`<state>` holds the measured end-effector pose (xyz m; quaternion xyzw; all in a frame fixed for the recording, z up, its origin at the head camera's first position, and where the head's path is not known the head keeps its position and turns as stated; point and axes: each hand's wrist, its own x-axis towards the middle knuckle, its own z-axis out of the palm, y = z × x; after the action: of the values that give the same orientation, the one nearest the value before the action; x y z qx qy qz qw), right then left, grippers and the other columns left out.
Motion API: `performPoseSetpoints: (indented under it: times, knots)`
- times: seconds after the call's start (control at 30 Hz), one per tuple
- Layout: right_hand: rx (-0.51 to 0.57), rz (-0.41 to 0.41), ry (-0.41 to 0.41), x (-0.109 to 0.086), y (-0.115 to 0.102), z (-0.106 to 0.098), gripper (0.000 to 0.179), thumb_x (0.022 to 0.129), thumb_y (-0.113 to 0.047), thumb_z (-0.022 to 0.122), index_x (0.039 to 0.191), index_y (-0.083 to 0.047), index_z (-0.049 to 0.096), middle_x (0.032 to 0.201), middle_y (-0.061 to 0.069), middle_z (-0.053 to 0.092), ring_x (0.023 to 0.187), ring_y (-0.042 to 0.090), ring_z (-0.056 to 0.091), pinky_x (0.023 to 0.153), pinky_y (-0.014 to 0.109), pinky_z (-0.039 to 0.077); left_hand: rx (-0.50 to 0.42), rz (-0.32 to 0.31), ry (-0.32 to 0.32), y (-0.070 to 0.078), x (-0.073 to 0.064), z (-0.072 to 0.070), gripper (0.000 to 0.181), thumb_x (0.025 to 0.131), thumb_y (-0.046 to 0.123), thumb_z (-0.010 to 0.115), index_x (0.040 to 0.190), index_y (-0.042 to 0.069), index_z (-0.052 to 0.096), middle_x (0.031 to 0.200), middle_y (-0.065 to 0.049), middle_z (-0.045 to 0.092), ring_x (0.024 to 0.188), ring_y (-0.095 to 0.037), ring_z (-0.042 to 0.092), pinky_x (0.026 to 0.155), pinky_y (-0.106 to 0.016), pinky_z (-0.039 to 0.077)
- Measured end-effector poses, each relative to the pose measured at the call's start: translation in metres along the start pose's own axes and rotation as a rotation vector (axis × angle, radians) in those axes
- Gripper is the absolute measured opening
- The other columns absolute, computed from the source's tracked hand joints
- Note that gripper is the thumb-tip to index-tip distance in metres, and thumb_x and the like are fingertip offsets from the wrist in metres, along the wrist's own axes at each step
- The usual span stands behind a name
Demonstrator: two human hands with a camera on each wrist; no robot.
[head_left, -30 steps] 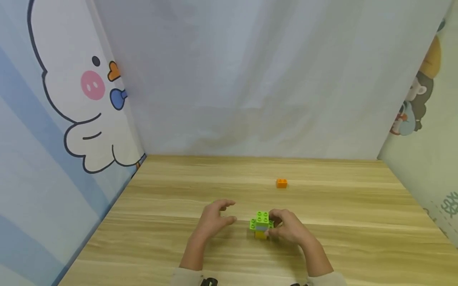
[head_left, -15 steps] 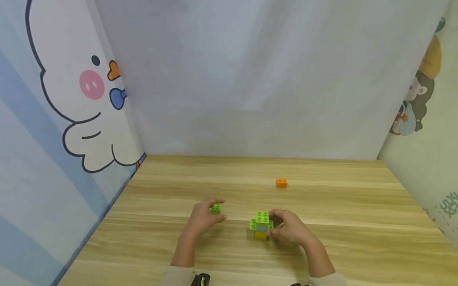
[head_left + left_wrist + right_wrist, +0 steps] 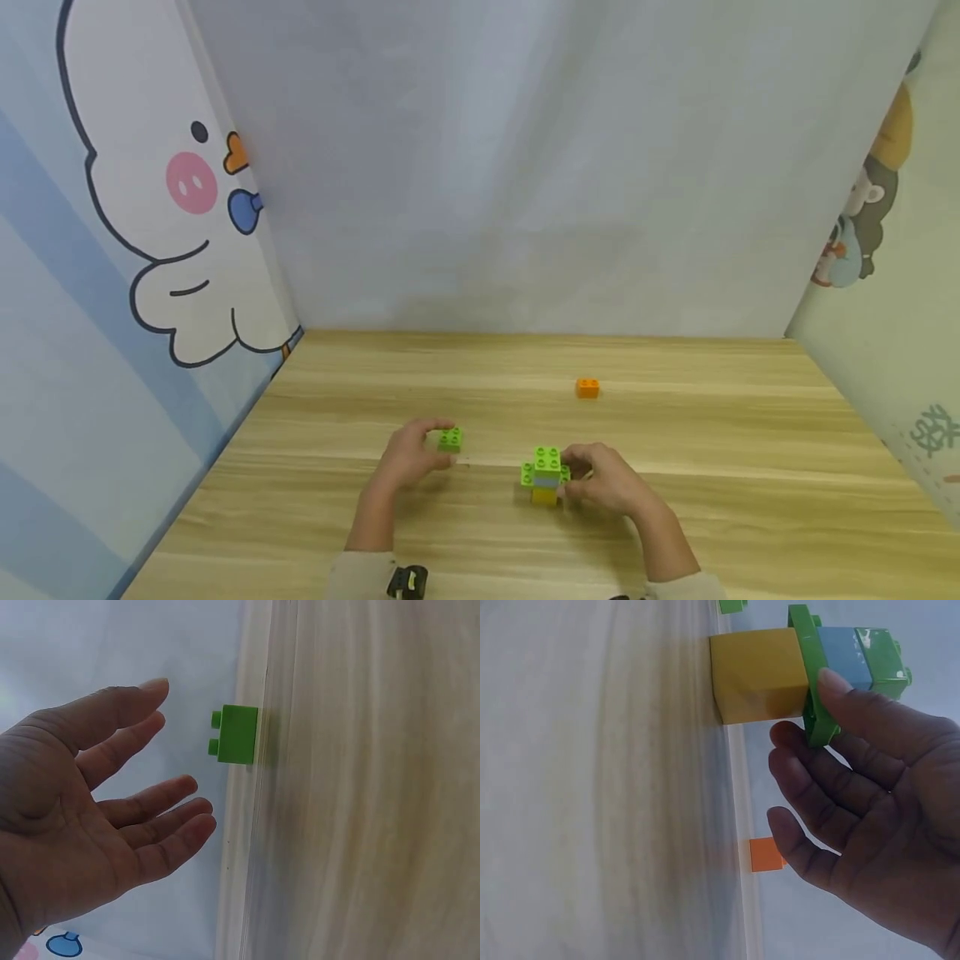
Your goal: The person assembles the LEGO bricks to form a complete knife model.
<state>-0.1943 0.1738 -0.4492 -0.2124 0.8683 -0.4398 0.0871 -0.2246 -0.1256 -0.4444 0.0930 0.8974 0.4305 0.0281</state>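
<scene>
Two bare hands work above the tabletop (image 3: 712, 425). The right hand (image 3: 606, 479) pinches the right edge of a brick stack (image 3: 547, 478), its thumb and a fingertip at the wide green plate (image 3: 810, 649). The left hand (image 3: 409, 455) is empty, fingers spread and relaxed around a loose green two-by-two brick (image 3: 450, 442); the left wrist view shows the fingertips apart from it.

Four pieces are already joined in the stack, which stands upright near the middle: a yellow brick (image 3: 757, 675) at the base, the green plate over it and jutting out left and right, then a light-blue brick (image 3: 845, 654), then a green top brick (image 3: 882, 661) with bare studs. The loose green brick sits to the left of the stack and slightly farther off, attached to nothing. Farther away, a little right of the stack, an orange brick (image 3: 587, 389) also lies unattached, well apart from both hands. Assembly looks partly done, I judge, with these two pieces unjoined; whether both belong on the stack cannot be told.
</scene>
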Motion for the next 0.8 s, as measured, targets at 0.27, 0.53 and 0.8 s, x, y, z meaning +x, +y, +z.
performPoseSetpoints:
  times: [0.27, 0.53, 0.8]
  knots:
    - [-0.029, 0.011, 0.007, -0.003, -0.008, 0.000, 0.031, 0.076, -0.006, 0.073, 0.104, 0.004, 0.063, 0.089, 0.002, 0.063, 0.081, 0.018, 0.057, 0.073, 0.037, 0.048, -0.010, -0.043, -0.015, -0.007, 0.003, -0.007, 0.054, 0.072, 0.003, 0.077, 0.123, 0.004, 0.059, 0.129, -0.024, 0.047, 0.115, -0.046, 0.045, 0.088, -0.055, 0.041]
    - [-0.048, 0.015, 0.005, -0.002, -0.011, -0.003, 0.032, 0.077, -0.006, 0.074, 0.104, 0.006, 0.062, 0.088, 0.001, 0.063, 0.080, 0.017, 0.056, 0.071, 0.034, 0.048, -0.004, -0.085, -0.049, -0.011, 0.012, -0.010, 0.062, 0.069, 0.003, 0.079, 0.127, 0.003, 0.055, 0.125, -0.028, 0.049, 0.114, -0.044, 0.047, 0.090, -0.055, 0.040]
    - [-0.024, 0.025, -0.003, -0.003, -0.015, -0.002, 0.031, 0.077, -0.007, 0.074, 0.103, 0.005, 0.063, 0.087, 0.001, 0.062, 0.079, 0.017, 0.055, 0.069, 0.032, 0.047, -0.047, -0.096, -0.045, -0.016, 0.017, -0.010, 0.059, 0.069, 0.001, 0.078, 0.124, 0.001, 0.056, 0.124, -0.027, 0.050, 0.111, -0.041, 0.050, 0.088, -0.051, 0.042]
